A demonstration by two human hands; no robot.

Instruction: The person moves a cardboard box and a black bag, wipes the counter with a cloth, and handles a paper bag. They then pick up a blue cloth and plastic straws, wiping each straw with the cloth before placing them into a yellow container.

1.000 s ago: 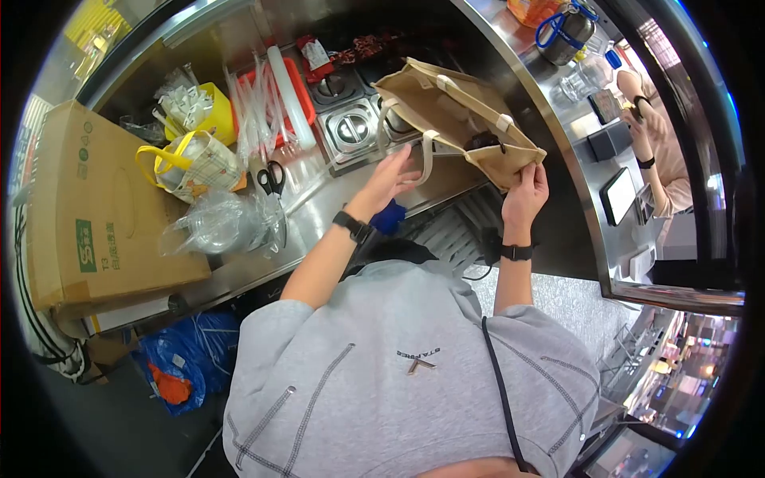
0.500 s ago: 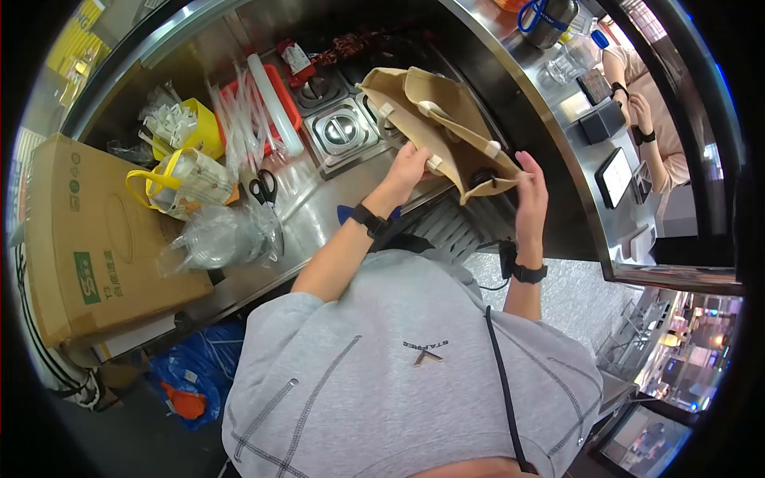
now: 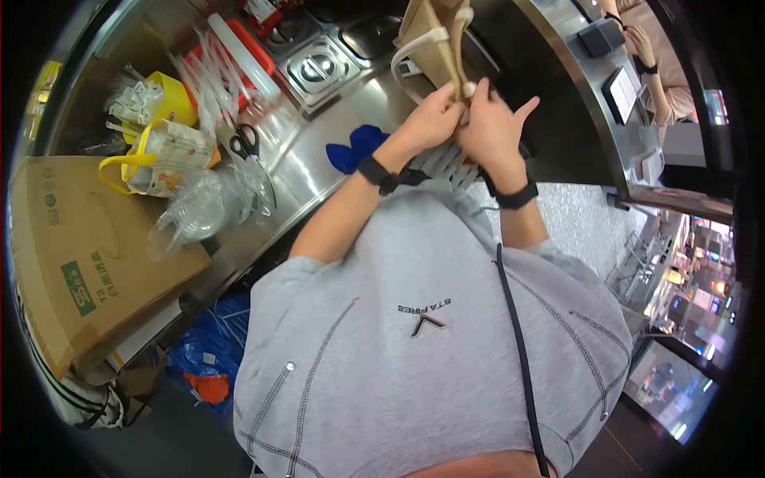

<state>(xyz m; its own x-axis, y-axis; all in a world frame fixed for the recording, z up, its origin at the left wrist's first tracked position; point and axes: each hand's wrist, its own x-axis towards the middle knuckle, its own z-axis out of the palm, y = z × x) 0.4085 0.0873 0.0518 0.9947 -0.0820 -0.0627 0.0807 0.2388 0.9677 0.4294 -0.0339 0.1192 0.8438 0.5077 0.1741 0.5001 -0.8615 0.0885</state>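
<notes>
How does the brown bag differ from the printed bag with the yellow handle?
The brown bag looks plain where it shows; the printed bag has a pattern on a pale ground. The brown bag's handles are whitish; the printed bag's is yellow. The left hand and right hand are at the brown bag, while neither touches the printed bag near the box. Both have looped handles.
</notes>
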